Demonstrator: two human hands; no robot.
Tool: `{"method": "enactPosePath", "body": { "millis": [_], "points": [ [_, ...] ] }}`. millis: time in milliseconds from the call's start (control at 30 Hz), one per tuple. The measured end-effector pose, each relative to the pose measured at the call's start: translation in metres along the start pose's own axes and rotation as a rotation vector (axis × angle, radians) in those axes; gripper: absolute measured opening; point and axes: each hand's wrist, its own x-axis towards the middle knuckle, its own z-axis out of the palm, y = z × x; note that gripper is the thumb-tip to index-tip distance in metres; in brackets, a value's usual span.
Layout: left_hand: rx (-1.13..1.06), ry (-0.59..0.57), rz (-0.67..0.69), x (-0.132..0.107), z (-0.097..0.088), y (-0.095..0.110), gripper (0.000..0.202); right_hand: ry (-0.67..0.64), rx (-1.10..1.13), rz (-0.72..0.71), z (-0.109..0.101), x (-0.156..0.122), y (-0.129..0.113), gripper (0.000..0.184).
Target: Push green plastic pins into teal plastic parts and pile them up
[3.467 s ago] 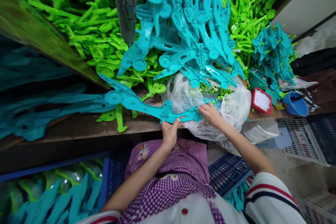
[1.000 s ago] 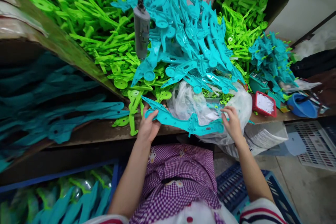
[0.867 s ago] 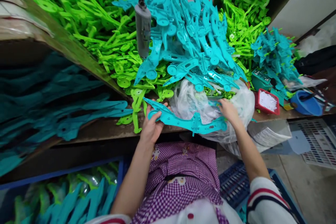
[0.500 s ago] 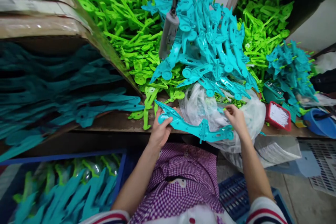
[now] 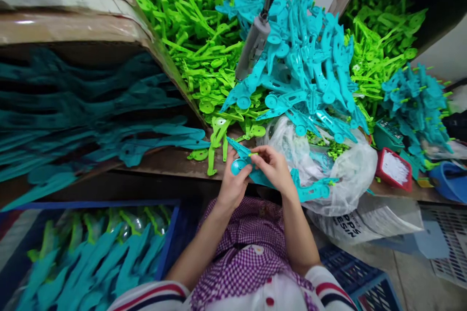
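My left hand (image 5: 233,185) grips the round left end of a long teal plastic part (image 5: 310,188) that lies across the bench edge. My right hand (image 5: 274,169) has its fingers pinched on a small green peg (image 5: 253,154) right above that same end of the part. A second green peg (image 5: 331,182) sticks out of the part's right end. Behind the hands sits a clear plastic bag (image 5: 343,165) with small green pegs inside.
A heap of teal parts (image 5: 306,63) and heaps of green parts (image 5: 193,29) fill the bench. A grey tool (image 5: 253,48) hangs on a cable. A red tray (image 5: 394,169), a blue bowl (image 5: 450,181) and a blue crate (image 5: 91,252) of parts stand around.
My right hand left the bag at the part's right end and came to the left end beside my left hand, now pinching a green peg. The view shifted left.
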Motion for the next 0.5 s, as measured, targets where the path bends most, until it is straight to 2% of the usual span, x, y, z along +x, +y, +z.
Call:
{"method": "enactPosePath", "body": {
  "millis": [200, 400, 500],
  "points": [
    [0.046, 0.033, -0.013, -0.002, 0.001, -0.001, 0.068, 0.008, -0.123, -0.054, 0.005, 0.000, -0.005, 0.026],
    [0.197, 0.034, 0.086, -0.005, 0.000, -0.004, 0.066, 0.075, -0.240, -0.205, 0.010, -0.007, 0.006, 0.023],
    [0.266, 0.012, 0.135, -0.007, 0.000, -0.006, 0.066, 0.064, -0.297, -0.270, 0.010, -0.006, 0.014, 0.024]
  ]
}}
